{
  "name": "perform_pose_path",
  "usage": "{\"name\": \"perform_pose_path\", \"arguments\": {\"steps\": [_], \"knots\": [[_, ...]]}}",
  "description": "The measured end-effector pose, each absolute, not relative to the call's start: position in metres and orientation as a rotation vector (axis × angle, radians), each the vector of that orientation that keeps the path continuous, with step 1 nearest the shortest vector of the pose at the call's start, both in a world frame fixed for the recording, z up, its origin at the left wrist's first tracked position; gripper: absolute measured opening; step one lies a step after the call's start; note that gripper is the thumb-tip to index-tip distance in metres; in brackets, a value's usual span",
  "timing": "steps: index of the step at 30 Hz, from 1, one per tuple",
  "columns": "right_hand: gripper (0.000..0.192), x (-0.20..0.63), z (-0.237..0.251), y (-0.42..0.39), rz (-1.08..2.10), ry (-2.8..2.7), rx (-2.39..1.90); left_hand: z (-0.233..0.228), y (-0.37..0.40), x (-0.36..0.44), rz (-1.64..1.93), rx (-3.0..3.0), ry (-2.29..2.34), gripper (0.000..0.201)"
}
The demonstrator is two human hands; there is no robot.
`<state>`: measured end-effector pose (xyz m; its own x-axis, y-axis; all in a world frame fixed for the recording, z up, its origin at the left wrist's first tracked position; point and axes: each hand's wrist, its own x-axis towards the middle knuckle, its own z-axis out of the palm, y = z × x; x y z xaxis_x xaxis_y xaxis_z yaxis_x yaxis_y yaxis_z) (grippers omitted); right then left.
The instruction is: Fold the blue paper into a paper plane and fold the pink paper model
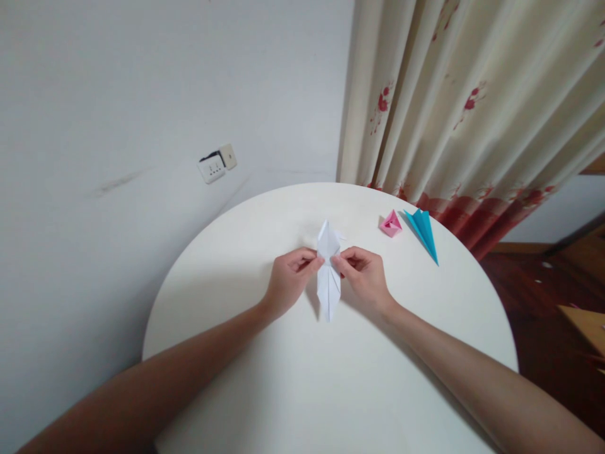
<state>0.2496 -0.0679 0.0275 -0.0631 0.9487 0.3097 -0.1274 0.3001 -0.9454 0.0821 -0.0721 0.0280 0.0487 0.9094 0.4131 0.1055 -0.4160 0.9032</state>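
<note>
A white folded paper, long and pointed at both ends, lies lengthwise on the round white table. My left hand pinches its left edge at the middle between thumb and fingers. My right hand pinches the right edge at the same height. Both hands rest on the tabletop on either side of the paper.
A small pink folded paper and a blue pointed folded paper lie near the table's far right edge. A cream curtain with red flowers hangs behind. A wall socket sits on the white wall. Dark wood floor lies to the right.
</note>
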Motion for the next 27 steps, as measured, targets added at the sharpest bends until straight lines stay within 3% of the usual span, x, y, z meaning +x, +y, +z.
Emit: {"name": "perform_pose_path", "arguments": {"steps": [5, 9, 14, 17, 27], "knots": [[0.026, 0.243, 0.03, -0.073, 1.022, -1.26, -0.769, 0.029, -0.073, 0.088, 1.564, 1.513, 1.009, 0.018], [0.008, 0.246, 0.027, -0.073, 0.923, -1.413, -0.749, 0.029, -0.073, 0.084, 1.516, 1.662, 1.031, 0.004], [0.03, 0.254, 0.027, -0.07, 0.837, -1.662, -0.712, 0.026, -0.07, 0.077, 1.436, 1.713, 0.97, 0.022], [0.03, 0.256, 0.028, -0.07, 0.744, -1.677, -0.727, 0.024, -0.069, 0.075, 1.401, 1.794, 0.943, 0.04], [0.017, 0.257, 0.027, -0.071, 0.598, -1.714, -0.789, 0.04, -0.071, 0.07, 1.363, 2.043, 1.148, 0.01]]}}
